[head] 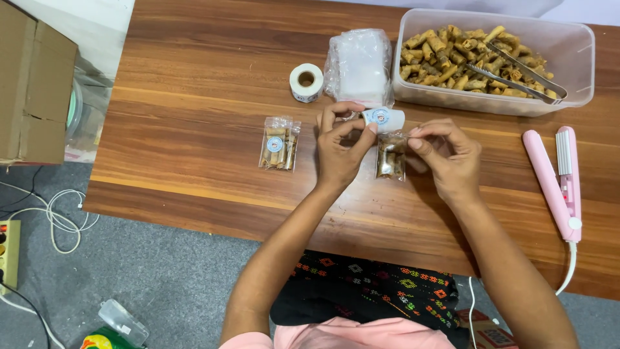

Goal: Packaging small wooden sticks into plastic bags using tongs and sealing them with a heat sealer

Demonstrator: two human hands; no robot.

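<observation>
- A wooden table [194, 97] with lengthwise grain stood on grey carpet [161, 278]; a cardboard box [32, 84] sat at its left end.
- The small packet of rolls [391, 158] hung just above the table between both hands, its long axis running toward the person, top edge away.
- The left hand [339, 145] pinched a strip of stickers [382, 118]; the right hand [445, 155] had fingertips clamped on the packet's top.
- A finished packet [279, 143], sticker roll [306, 82], tub of rolls [494, 61] and pink sealer [557, 181] lay nearby.
</observation>
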